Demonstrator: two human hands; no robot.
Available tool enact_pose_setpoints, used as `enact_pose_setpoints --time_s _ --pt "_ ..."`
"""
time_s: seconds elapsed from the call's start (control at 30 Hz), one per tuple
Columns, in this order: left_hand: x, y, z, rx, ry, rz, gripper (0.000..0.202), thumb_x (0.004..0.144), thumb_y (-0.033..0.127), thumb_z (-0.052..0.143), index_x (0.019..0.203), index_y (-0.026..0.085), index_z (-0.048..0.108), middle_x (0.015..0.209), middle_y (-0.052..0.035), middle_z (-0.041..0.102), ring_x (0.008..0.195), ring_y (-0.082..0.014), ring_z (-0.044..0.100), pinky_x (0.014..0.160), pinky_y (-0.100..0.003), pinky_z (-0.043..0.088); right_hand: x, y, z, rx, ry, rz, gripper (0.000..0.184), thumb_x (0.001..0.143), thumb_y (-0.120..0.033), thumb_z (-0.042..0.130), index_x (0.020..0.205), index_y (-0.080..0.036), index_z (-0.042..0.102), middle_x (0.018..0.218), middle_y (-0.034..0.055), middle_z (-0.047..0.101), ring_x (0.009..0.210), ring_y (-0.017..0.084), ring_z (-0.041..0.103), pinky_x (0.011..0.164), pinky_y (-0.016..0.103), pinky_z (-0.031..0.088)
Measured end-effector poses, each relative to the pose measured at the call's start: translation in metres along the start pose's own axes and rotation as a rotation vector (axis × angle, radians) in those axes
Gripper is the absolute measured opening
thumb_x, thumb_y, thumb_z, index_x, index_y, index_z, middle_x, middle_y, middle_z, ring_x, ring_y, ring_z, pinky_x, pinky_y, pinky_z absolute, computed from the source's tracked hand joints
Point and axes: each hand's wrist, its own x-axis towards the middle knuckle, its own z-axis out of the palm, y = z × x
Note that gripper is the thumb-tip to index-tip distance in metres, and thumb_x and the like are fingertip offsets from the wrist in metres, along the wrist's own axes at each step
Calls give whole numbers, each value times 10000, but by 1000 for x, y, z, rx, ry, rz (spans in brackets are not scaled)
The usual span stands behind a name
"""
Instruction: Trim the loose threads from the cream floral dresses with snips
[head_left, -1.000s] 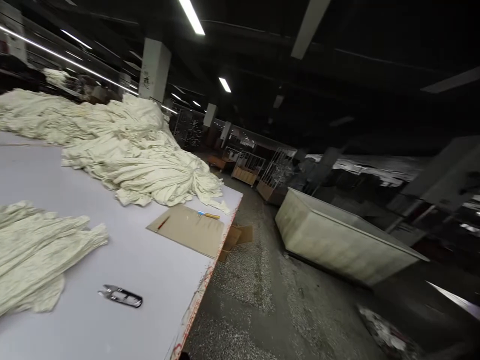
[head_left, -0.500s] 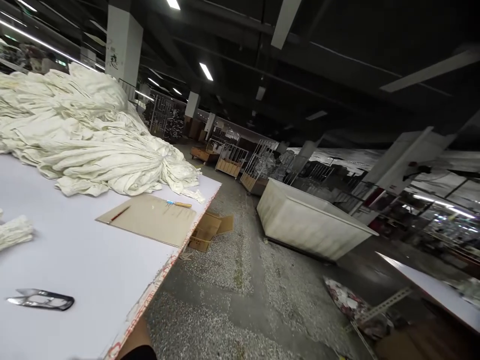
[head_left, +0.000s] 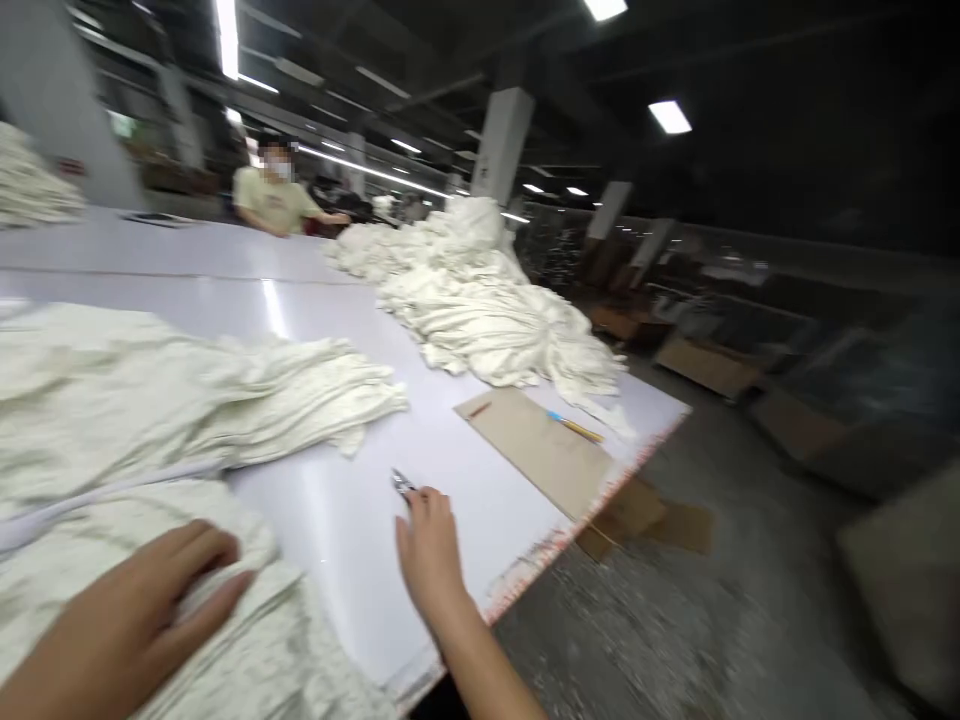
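My right hand is at the thread snips on the white tabletop, fingers together over their handle end. Only the metal blade end shows beyond the fingertips. On the left, my left hand hovers over or rests on off-white cloth; I cannot tell whether it touches. Its thumb and curved fingers are apart, with cloth visible between them. Just beyond lies a gathered stack of off-white fabric, separated from the nearer cloth by a pale strip.
A large fabric heap covers the table's far right. In front of it lies a cardboard sheet with a blue-and-yellow tool and a red pen-like stick. A masked person stands across the table. Cardboard boxes sit below the edge.
The view has swung left, bringing the fabric stack, the person and both hands into sight. My right hand has come up from beside the table edge onto the snips.
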Motion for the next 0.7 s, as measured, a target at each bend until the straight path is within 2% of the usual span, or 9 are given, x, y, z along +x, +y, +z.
enact_pose_setpoints --time_s 0.07,0.17,0.27,0.4,0.5,0.57,0.63,0.7 --pt "-9 -1 -19 76 -143 -61 275 894 464 477 785 215 521 748 9 563 658 -174 529 617 -291 404 -1 8 1 43 1 -35 284 888 -81 512 1160 -93 593 1116 142 592 1039 285 543 890 461 452" --pt "-5 13 -26 148 -284 -123 240 885 421 450 748 224 433 718 17 537 641 -175 505 592 -268 355 -3 14 1 89 14 -43 305 907 -117 428 1148 -90 615 1034 174 598 959 320 522 823 492 443" --pt "7 26 -25 195 -327 -185 205 842 386 491 739 225 416 691 21 526 639 -188 495 589 -270 308 -5 16 3 121 46 11 327 900 -212 414 1123 -129 638 1102 202 579 1014 384 477 832 569 369" --pt "19 32 -30 119 -337 -222 161 875 289 381 763 220 475 656 20 507 627 -195 491 590 -282 289 -3 18 3 263 16 80 353 889 -321 380 1015 -155 665 1019 191 607 960 373 500 834 540 354" --pt "15 29 -36 -217 -284 -299 206 878 364 413 766 226 516 669 29 474 638 -179 472 599 -265 353 -1 17 -6 448 -11 168 352 891 -427 396 916 -173 638 915 157 607 902 338 529 835 492 382" --pt "6 26 -38 -534 -181 -410 233 824 461 522 778 235 553 714 24 508 684 -183 498 622 -252 415 -1 10 -14 612 -54 225 358 899 -497 408 869 -197 602 858 108 599 830 287 552 778 423 431" --pt "-7 22 -39 -800 -37 -568 257 744 486 630 853 253 613 819 8 601 820 -214 570 699 -252 480 -2 -3 -21 783 -117 263 352 915 -526 403 830 -215 545 785 47 555 721 219 538 678 342 457" --pt "-19 18 -37 -1006 99 -725 359 655 454 721 955 271 655 974 -11 668 1020 -264 588 799 -274 516 -2 -24 -25 925 -194 272 330 924 -524 417 784 -228 459 695 -18 446 611 158 462 582 276 435"
